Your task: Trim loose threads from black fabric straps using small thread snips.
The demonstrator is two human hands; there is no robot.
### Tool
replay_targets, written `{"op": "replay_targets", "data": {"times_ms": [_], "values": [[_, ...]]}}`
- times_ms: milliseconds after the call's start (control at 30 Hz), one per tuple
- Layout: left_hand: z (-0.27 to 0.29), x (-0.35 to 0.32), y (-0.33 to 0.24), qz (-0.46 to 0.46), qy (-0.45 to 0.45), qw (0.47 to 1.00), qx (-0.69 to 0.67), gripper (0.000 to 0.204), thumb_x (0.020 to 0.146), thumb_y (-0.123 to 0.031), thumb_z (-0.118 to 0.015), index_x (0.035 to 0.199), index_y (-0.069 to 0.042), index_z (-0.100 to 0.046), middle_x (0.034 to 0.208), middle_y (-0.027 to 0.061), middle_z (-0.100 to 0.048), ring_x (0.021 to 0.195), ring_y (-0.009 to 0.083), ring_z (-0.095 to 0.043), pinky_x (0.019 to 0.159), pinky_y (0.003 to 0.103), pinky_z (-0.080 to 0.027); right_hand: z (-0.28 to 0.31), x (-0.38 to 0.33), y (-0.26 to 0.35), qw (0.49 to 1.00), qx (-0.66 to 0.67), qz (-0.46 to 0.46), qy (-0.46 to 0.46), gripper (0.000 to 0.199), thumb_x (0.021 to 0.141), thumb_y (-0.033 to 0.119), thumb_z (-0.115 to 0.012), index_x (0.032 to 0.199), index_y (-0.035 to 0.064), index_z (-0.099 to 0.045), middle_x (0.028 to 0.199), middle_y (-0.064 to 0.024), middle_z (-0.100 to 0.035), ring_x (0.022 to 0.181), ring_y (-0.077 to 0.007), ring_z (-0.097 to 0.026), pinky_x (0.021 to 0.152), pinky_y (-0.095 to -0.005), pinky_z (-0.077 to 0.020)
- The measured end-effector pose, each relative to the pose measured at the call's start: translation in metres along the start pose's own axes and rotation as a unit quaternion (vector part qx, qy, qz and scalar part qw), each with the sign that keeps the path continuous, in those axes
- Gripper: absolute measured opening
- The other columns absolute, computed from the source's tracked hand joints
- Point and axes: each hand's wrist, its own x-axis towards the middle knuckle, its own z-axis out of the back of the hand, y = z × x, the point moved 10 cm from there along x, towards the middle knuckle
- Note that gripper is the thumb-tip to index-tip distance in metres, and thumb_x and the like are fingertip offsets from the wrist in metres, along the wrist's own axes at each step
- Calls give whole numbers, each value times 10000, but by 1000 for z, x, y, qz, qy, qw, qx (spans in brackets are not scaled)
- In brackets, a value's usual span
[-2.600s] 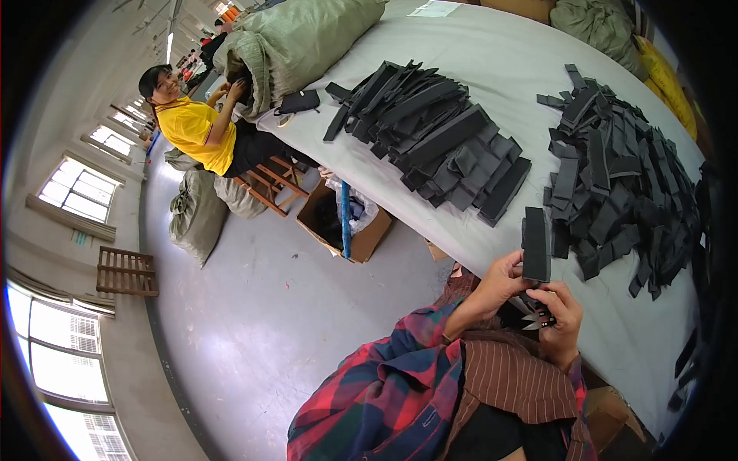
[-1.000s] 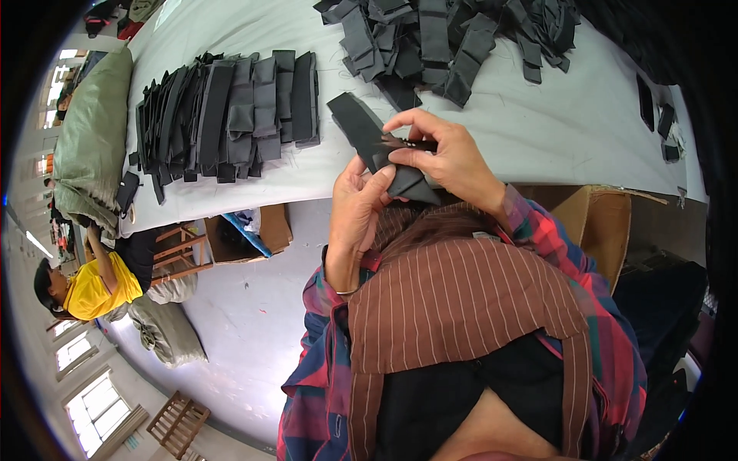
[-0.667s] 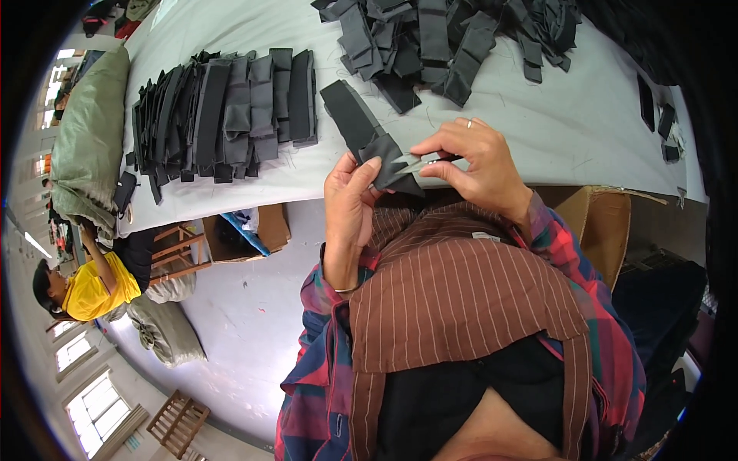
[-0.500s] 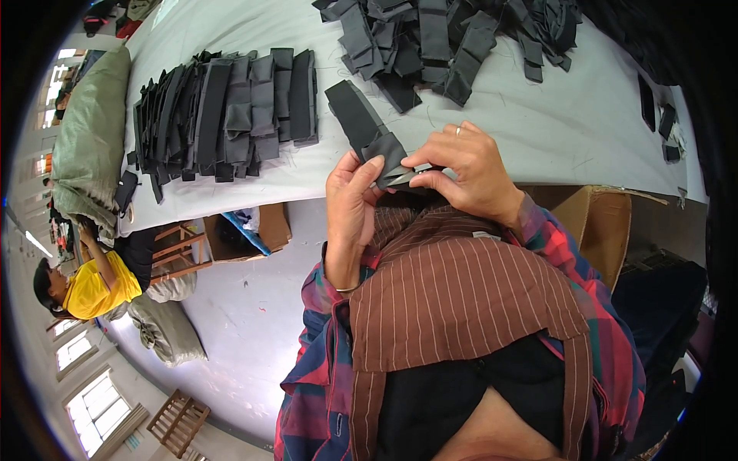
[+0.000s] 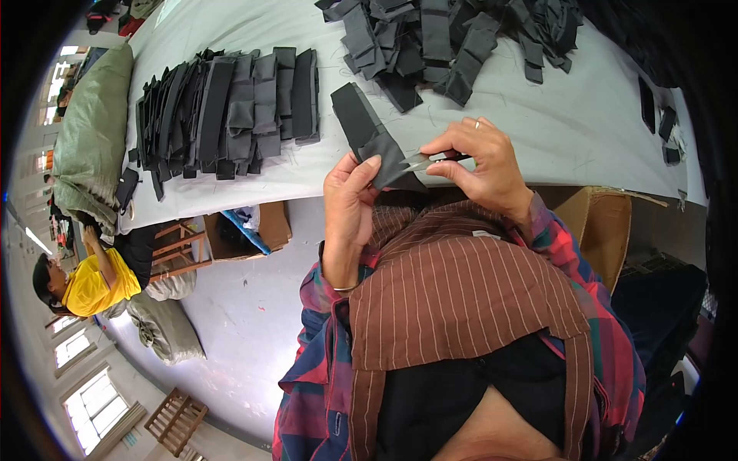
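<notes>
1. The pale table (image 5: 584, 131) spreads beyond the dark strip (image 5: 371, 137).
2. Past the strip, to its right, I see a loose pile (image 5: 438, 46); to its left, a row (image 5: 211, 115) of similar pieces.
3. Right of the strip, the person's right hand (image 5: 488, 165) grips snips (image 5: 419, 163).
4. The left hand (image 5: 352, 203), nearer, pinches the strip's near half; its long axis slants away leftward from both hands.
5. The snips point at its right edge; whether they touch, I can't tell.
</notes>
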Motion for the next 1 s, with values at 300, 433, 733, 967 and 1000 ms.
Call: {"op": "replay_targets", "data": {"times_ms": [300,433,733,967,1000], "values": [[-6,-2,0,16,2,1000,-22,195,876,-97,-601,1049,-11,-621,917,33,-669,725,77,-592,632,218,-455,4,1,1,1000,15,-6,-5,200,689,138,-758,869,97,-679,725,9,-609,642,-185,-502,657,-300,-345],[-15,-3,0,17,8,1000,-22,199,882,-112,-595,1050,-9,-620,911,33,-667,705,75,-579,628,222,-453,-8,5,19,998,7,60,-1,226,674,49,-730,886,96,-666,741,5,-594,624,-182,-497,636,-298,-344],[-23,-21,-72,-122,6,883,453,357,968,-310,-464,1072,10,-582,1017,88,-648,879,134,-584,788,284,-458,11,14,4,990,129,-35,-41,142,741,-17,-646,868,45,-647,737,-60,-626,643,-157,-587,591,-267,-431],[-74,-13,-42,-126,154,960,196,312,983,-220,-476,1187,13,-511,979,106,-641,841,154,-620,764,262,-495,-8,21,-4,964,237,-121,-14,44,812,14,-634,853,19,-646,690,-79,-617,630,-128,-583,581,-250,-438],[-72,-10,-36,-113,144,970,159,300,994,-219,-453,1176,15,-500,962,127,-646,769,159,-635,700,258,-517,-9,21,-7,964,236,-121,-14,44,812,14,-634,853,19,-646,690,-79,-617,630,-128,-583,581,-250,-438]]}}
